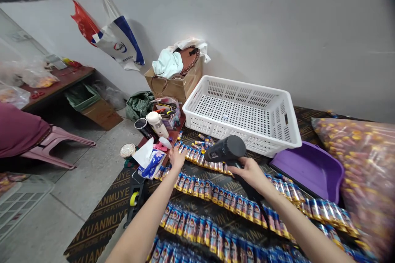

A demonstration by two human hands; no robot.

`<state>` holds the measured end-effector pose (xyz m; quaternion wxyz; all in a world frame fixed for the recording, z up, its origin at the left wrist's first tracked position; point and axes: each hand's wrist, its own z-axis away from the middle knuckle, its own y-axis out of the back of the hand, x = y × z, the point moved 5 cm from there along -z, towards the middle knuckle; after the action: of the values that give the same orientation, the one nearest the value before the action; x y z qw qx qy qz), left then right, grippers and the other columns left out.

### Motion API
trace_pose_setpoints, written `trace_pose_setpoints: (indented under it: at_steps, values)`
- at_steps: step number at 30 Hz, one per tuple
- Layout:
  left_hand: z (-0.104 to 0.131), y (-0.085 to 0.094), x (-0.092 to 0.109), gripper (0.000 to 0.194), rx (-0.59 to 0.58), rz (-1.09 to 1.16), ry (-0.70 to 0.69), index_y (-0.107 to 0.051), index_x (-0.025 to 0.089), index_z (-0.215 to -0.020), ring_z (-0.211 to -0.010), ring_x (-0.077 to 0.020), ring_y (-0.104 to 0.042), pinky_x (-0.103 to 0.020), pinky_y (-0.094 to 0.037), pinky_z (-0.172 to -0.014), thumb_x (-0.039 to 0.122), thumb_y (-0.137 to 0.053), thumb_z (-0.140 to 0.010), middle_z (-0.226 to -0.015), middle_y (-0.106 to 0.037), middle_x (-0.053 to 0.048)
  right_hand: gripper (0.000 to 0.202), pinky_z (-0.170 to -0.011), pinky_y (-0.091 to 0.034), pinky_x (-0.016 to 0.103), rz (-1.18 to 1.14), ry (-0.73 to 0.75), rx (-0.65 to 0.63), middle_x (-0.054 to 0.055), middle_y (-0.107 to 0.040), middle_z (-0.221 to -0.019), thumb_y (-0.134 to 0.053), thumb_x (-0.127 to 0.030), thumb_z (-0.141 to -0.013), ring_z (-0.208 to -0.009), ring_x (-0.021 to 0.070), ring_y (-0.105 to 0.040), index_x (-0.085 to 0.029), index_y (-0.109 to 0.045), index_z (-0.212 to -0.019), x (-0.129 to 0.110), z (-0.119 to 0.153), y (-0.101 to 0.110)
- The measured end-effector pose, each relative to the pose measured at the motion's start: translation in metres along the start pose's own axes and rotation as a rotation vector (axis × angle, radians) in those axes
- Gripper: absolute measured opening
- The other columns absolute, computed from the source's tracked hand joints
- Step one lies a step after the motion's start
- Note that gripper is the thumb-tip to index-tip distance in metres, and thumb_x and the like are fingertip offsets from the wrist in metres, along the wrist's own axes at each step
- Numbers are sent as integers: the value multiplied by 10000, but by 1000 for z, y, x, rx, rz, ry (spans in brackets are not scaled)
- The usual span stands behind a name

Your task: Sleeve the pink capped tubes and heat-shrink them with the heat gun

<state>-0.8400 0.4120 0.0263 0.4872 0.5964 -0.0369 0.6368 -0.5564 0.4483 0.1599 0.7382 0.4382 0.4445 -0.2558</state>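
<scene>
A black hair dryer [226, 150] is in my right hand [251, 174], its handle gripped and its barrel tilted over the back row. My left hand [177, 158] is at the left end of that back row of small shrink-wrapped cylinders [196, 156], fingers a little apart and touching or just above them. These cylinders have blue, yellow and red printed wrappers. More rows of the same cylinders [197, 187] run across the dark printed plywood [114, 201] in front. A few loose cylinders [203, 144] lie behind the back row.
Behind the rows stands a white perforated crate [240, 131]. A purple dustpan [308, 168] and a large clear bag of small parts [364, 164] are at the right. Tissues [152, 164], a white bottle [156, 123] and a tape dispenser [135, 199] sit left. A person [21, 129] sits farther left.
</scene>
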Motion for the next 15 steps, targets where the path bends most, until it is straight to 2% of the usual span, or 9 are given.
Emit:
trace_pose_setpoints:
  at_steps: [2,4,7,12,15]
  values:
    - [1,-9,5,770,-55,-186,-86,-462,220,-1229,-1363,-370,-153,-507,-162,-1065,438,-745,-547,-1463,-241,-187,342,-714,-508,345,29,-68,33,79,-724,-927,-635,-310,-654,-845,296,-651,-113,-701,-926,11,21,26]
    - [-1,-21,9,953,-124,-385,-156,-367,214,-1315,-1374,-398,-66,-543,-130,-1059,529,-750,-500,-1492,-133,-218,354,-660,-508,332,79,-140,88,80,-726,-907,-638,-342,-655,-830,305,-651,-112,-702,-916,23,40,50]
    - [-9,-35,11,1044,-176,-511,-172,-362,212,-1317,-1360,-434,-84,-535,-150,-1050,532,-785,-419,-1478,-141,-243,379,-620,-505,319,133,-206,144,82,-728,-878,-647,-381,-651,-816,311,-651,-108,-702,-909,36,60,72]
    - [-26,-42,19,1091,-161,-515,-197,-452,219,-1245,-1294,-482,-214,-564,-218,-1000,455,-850,-257,-1422,-235,-274,385,-660,-515,333,17,-266,138,99,-727,-865,-640,-456,-680,-819,304,-653,-116,-699,-851,43,75,73]
    - [-30,-43,17,1046,-191,-546,-155,-469,243,-1228,-1306,-480,-187,-608,-207,-989,464,-844,-276,-1450,-206,-250,387,-719,-520,363,-23,-265,143,97,-726,-876,-638,-482,-685,-866,315,-648,-132,-702,-838,44,80,68]
